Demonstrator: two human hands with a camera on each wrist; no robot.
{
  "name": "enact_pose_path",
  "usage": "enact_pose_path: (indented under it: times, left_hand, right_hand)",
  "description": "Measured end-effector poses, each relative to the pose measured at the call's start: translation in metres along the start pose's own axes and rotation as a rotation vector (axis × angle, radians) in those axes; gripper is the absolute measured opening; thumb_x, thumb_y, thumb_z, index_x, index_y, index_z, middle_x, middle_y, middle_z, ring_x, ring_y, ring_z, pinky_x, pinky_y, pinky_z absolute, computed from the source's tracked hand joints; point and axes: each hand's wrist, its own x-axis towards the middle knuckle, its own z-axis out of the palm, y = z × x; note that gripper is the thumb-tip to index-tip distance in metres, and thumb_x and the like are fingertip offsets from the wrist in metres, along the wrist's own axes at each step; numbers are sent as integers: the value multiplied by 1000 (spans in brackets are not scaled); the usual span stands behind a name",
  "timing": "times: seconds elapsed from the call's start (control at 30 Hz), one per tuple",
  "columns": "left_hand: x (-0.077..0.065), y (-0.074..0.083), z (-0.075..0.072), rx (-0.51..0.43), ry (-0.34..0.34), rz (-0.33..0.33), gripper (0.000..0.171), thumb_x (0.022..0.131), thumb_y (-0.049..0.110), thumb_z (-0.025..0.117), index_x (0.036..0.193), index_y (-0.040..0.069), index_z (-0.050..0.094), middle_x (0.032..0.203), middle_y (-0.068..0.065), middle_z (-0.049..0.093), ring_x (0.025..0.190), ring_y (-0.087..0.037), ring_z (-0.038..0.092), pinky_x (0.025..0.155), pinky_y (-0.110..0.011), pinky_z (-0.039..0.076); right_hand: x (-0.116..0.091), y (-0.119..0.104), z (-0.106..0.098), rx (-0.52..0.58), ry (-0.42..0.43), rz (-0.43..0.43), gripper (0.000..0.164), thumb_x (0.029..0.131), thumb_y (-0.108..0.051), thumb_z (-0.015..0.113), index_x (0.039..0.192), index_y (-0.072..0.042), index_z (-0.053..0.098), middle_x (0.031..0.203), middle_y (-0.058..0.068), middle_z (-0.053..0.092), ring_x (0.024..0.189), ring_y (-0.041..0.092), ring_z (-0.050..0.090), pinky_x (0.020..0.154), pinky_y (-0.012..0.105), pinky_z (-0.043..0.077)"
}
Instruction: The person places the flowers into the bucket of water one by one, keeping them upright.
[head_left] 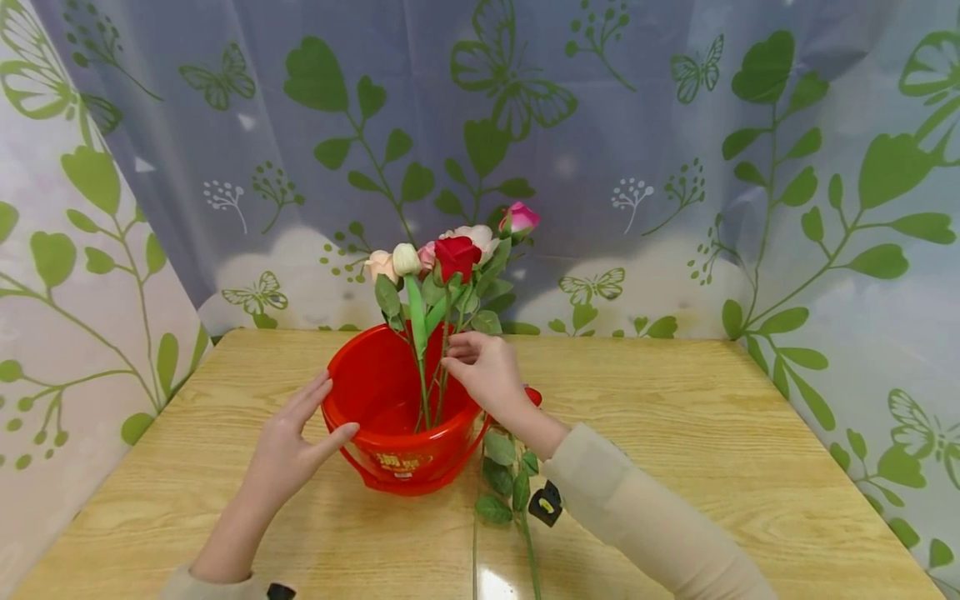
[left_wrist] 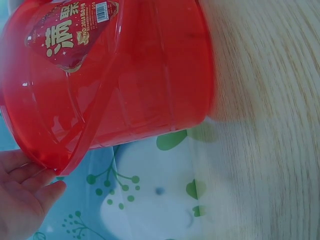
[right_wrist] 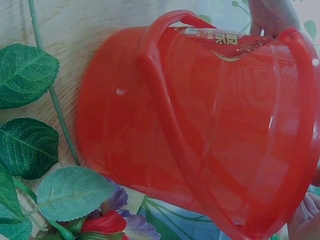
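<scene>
A red plastic bucket (head_left: 450,467) stands on the wooden table, its handle lowered against the front. Several artificial flowers rise from it, among them a white tulip (head_left: 407,260), a pink rose (head_left: 521,218) and a peach bloom (head_left: 381,265). Over the right rim reaches my right hand (head_left: 491,375), pinching the stem of a red rose (head_left: 457,258) between thumb and fingers. My left hand (head_left: 288,450) rests at the left rim with fingers extended and thumb spread along the front. In the left wrist view, its fingertips touch the rim beside the bucket's handle (left_wrist: 92,120).
Right of the bucket, leafy stems (head_left: 495,479) lie on the table (head_left: 675,400), running toward the near edge. The right wrist view shows a red bloom (right_wrist: 104,223) and a purple flower (right_wrist: 117,197) there. A patterned curtain (head_left: 600,167) hangs behind the table.
</scene>
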Motion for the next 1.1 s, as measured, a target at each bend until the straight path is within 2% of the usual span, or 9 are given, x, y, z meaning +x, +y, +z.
enact_pose_path:
  times: [0.13, 0.47, 0.7, 0.93, 1.1]
  left_hand:
    - [0, 0, 1, -3, -9, -4, 64, 75, 28, 71, 123, -6, 47, 131, -18, 42, 118, -38, 37, 88, -57, 35]
    - [0, 1, 2, -14, 2, 0, 62, 75, 25, 71, 123, -7, 48, 130, -19, 42, 118, -38, 37, 88, -57, 35]
    - [0, 1, 2, -18, 0, -3, 62, 75, 25, 71, 123, -7, 47, 131, -19, 42, 119, -38, 37, 89, -56, 34]
    - [0, 0, 1, -16, -6, -9, 64, 75, 27, 71, 123, -7, 47, 131, -19, 41, 119, -38, 37, 89, -56, 35]
    - [0, 0, 1, -11, -5, -6, 65, 74, 28, 71, 123, -7, 47, 131, -19, 41, 118, -38, 37, 88, -56, 35]
  right_hand:
    - [-2, 1, -2, 43, -14, 9, 25, 79, -6, 66, 103, 1, 63, 90, 10, 65, 80, 21, 62, 67, 26, 51]
    - [-13, 4, -14, 127, 9, -26, 17, 78, -4, 66, 94, 2, 64, 89, 12, 65, 81, 20, 61, 73, 28, 50]
    - [-26, 12, -27, 212, 11, 8, 18, 77, 0, 66, 94, 5, 64, 91, 17, 64, 81, 23, 61, 72, 30, 50]
    - [-42, 20, -42, 187, 10, 80, 20, 76, -3, 67, 95, 3, 65, 87, 10, 65, 78, 20, 62, 68, 29, 51]
    - [-52, 30, -50, 160, 6, 115, 19, 77, -5, 67, 95, 2, 65, 87, 10, 65, 79, 20, 62, 69, 29, 51]
